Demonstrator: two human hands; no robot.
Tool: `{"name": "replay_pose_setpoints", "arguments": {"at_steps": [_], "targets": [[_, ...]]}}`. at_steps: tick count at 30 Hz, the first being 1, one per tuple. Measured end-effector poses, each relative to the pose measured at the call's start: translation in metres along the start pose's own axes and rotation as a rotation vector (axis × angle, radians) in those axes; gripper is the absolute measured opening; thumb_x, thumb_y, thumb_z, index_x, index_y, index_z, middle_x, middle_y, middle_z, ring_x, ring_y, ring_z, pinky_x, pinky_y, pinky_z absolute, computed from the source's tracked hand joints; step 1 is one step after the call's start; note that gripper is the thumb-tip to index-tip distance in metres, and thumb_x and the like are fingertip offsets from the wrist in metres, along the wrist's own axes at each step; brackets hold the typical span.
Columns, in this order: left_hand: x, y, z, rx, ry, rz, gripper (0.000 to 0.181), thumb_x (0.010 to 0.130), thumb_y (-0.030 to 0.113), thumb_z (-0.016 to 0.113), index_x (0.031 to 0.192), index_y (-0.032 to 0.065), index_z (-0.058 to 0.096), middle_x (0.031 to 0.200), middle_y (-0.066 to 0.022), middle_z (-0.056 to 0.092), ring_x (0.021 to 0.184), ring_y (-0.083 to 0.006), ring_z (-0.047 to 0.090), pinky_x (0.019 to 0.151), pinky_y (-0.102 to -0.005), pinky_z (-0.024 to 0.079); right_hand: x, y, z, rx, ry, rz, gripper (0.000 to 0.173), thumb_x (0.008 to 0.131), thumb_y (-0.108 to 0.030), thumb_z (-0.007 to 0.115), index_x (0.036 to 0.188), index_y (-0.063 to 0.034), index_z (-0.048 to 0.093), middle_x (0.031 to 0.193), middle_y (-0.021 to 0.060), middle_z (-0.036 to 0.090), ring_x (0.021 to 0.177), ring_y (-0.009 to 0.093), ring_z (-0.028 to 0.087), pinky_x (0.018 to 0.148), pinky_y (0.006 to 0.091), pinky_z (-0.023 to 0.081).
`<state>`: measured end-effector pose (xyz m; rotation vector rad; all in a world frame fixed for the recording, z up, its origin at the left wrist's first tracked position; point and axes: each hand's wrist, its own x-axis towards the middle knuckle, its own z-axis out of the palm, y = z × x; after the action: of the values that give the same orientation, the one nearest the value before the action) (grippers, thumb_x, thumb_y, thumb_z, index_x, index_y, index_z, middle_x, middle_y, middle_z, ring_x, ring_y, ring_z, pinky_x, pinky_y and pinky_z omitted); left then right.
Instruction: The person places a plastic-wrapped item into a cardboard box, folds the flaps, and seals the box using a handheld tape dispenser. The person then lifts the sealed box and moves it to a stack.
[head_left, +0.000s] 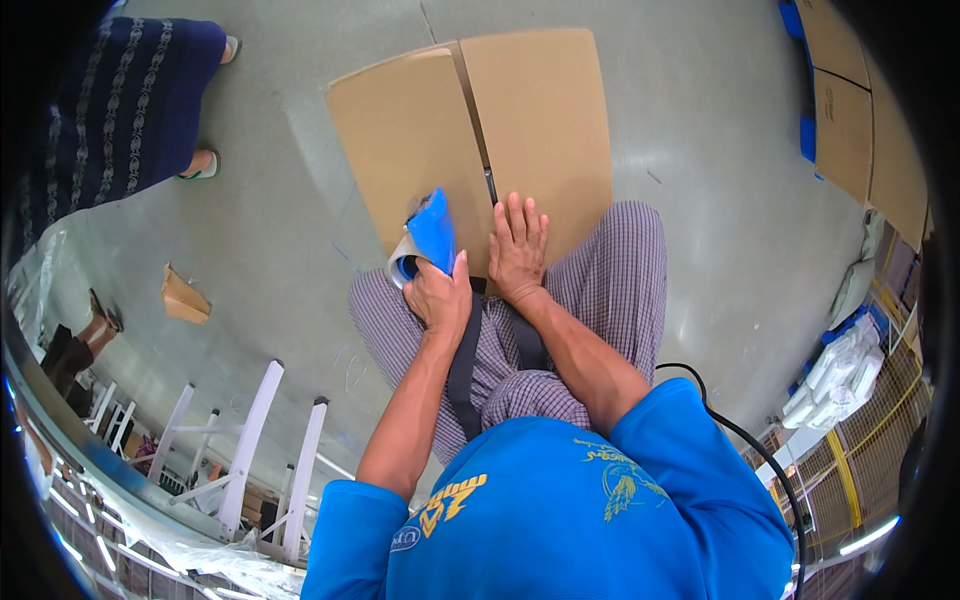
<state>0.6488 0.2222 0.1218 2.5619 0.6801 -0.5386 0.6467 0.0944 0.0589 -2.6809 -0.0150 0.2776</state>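
A cardboard box (536, 112) stands before my knees, its two top flaps folded inward with a narrow dark gap between them. My left hand (439, 296) grips a blue tape dispenser (435, 229) over the near left part of the box. On the dispenser sits a roll of tape (400, 255), partly hidden by my fingers. My right hand (517, 251) lies flat on the right flap beside the gap, fingers slightly apart and pointing away from me. It holds nothing.
At the far left stands a person in a dark patterned skirt (142, 105). A cardboard scrap (184, 295) lies on the floor. White-legged tables (251, 442) are at lower left. Stacked cartons (844, 135) sit at right, with white bags (836, 375) below them.
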Motion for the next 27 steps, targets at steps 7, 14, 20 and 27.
{"name": "replay_pose_setpoints", "arguments": {"at_steps": [7, 14, 20, 27], "targets": [[0.003, -0.002, -0.005, -0.026, -0.041, 0.011, 0.049, 0.084, 0.036, 0.071, 0.101, -0.0053, 0.053, 0.089, -0.0256, 0.067, 0.087, -0.0422, 0.062, 0.081, -0.0488, 0.040, -0.003, 0.003, -0.004, 0.059, -0.016, -0.036, 0.061, 0.093, -0.018, 0.053, 0.149, -0.0062, 0.033, 0.160, 0.0097, 0.022, 0.149, 0.032, 0.014, 0.119, 0.0516, 0.008], [0.012, -0.006, -0.009, -0.035, -0.054, 0.116, 0.047, 0.084, 0.035, 0.071, 0.100, -0.0057, 0.055, 0.090, -0.0275, 0.067, 0.082, -0.0449, 0.063, 0.078, -0.0519, 0.043, 0.002, 0.014, 0.009, 0.021, 0.094, -0.127, 0.058, 0.093, -0.017, 0.051, 0.147, -0.0043, 0.034, 0.158, 0.0103, 0.027, 0.148, 0.031, 0.019, 0.119, 0.0504, 0.009], [0.008, -0.002, -0.013, -0.093, -0.032, 0.133, 0.048, 0.086, 0.038, 0.067, 0.103, -0.0054, 0.057, 0.093, -0.0313, 0.066, 0.087, -0.0494, 0.063, 0.081, -0.0536, 0.047, 0.008, 0.015, 0.010, -0.040, 0.171, -0.149, 0.057, 0.094, -0.020, 0.051, 0.147, -0.0065, 0.036, 0.158, 0.0095, 0.027, 0.147, 0.029, 0.019, 0.119, 0.0489, 0.010], [0.012, -0.005, -0.008, -0.174, 0.044, 0.160, 0.053, 0.088, 0.041, 0.063, 0.111, -0.0058, 0.057, 0.099, -0.0314, 0.066, 0.094, -0.0485, 0.063, 0.086, -0.0525, 0.048, 0.038, 0.010, 0.014, -0.006, 0.253, -0.225, 0.056, 0.096, -0.026, 0.048, 0.147, -0.0069, 0.036, 0.160, 0.0101, 0.021, 0.148, 0.029, 0.014, 0.119, 0.0503, 0.009]]}}
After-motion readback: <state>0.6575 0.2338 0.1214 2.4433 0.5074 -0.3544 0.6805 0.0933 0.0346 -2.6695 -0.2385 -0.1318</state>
